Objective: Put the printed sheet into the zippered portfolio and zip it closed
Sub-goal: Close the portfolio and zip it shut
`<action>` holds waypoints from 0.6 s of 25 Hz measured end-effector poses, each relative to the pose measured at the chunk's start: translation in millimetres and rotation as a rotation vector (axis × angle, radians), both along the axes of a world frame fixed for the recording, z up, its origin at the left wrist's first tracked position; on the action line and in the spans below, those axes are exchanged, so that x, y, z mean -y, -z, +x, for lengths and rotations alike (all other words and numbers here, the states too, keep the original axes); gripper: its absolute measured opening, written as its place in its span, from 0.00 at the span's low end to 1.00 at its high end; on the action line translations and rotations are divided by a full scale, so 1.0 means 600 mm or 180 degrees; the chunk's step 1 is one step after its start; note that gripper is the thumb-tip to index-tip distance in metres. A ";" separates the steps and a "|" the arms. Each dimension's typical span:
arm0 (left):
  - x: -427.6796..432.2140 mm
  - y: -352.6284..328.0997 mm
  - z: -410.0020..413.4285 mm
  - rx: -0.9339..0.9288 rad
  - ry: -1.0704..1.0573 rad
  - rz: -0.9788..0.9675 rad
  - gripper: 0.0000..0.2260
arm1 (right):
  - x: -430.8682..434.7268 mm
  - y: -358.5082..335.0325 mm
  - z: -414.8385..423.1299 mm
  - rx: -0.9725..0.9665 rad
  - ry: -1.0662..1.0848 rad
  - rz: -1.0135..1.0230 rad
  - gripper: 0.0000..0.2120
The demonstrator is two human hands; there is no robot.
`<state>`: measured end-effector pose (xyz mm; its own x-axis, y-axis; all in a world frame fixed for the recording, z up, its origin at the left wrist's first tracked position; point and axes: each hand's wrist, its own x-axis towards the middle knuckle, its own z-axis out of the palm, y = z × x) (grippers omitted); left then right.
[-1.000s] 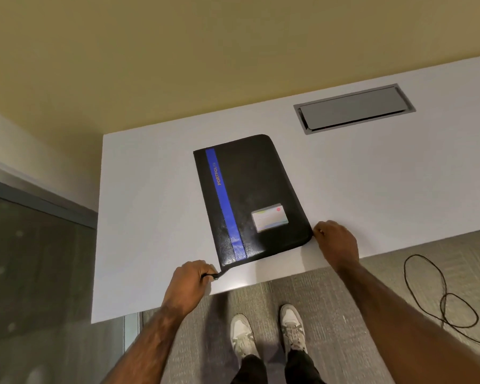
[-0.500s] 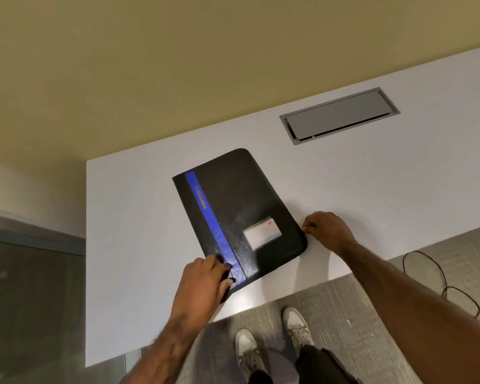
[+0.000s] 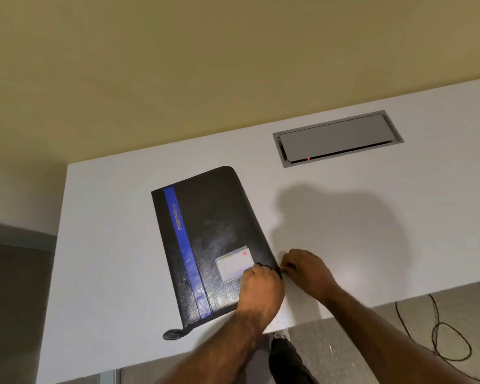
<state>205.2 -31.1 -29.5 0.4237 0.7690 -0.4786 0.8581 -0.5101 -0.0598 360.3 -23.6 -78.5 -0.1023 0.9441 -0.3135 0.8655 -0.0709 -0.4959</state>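
The black zippered portfolio with a blue stripe lies closed and flat on the white desk. A small card label sits on its cover. My left hand lies over the portfolio's near right corner, fingers curled on the edge. My right hand is just right of it, fingertips pinched at the same edge on a small dark piece that looks like the zipper pull. A dark strap tab lies loose at the near left corner. No printed sheet is in sight.
A grey cable hatch with a red light is set into the desk at the back right. The desk's front edge runs just below my hands. A black cable loops on the carpet at right. A yellow wall stands behind.
My left hand let go of the tab at the near left corner and crossed to the near right corner. My right hand stayed at that corner. The view tilted up.
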 end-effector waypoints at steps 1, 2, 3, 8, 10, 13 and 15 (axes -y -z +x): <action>0.000 0.007 0.009 -0.0060 0.0076 0.0057 0.07 | -0.004 -0.001 0.005 -0.0061 -0.0055 0.0067 0.10; -0.001 0.012 0.020 -0.0078 0.0173 0.0129 0.05 | -0.009 0.002 0.014 -0.0119 -0.0109 0.0145 0.10; 0.001 0.009 0.030 -0.0088 0.0242 0.0166 0.05 | -0.012 0.008 0.021 -0.0127 -0.0197 0.0252 0.09; 0.004 -0.003 0.044 -0.0065 0.0354 0.0251 0.07 | -0.034 0.027 0.027 0.0171 -0.0337 0.0739 0.09; 0.000 0.000 0.037 -0.0018 0.0503 0.0250 0.06 | -0.062 0.023 0.021 0.0273 -0.0242 0.0975 0.07; 0.003 0.009 0.023 -0.0027 0.0848 0.0201 0.04 | -0.123 0.017 0.013 0.0437 -0.0261 0.0935 0.08; -0.001 0.015 0.017 -0.0026 0.1011 0.0134 0.05 | -0.166 0.018 0.008 0.0428 -0.0172 0.0853 0.10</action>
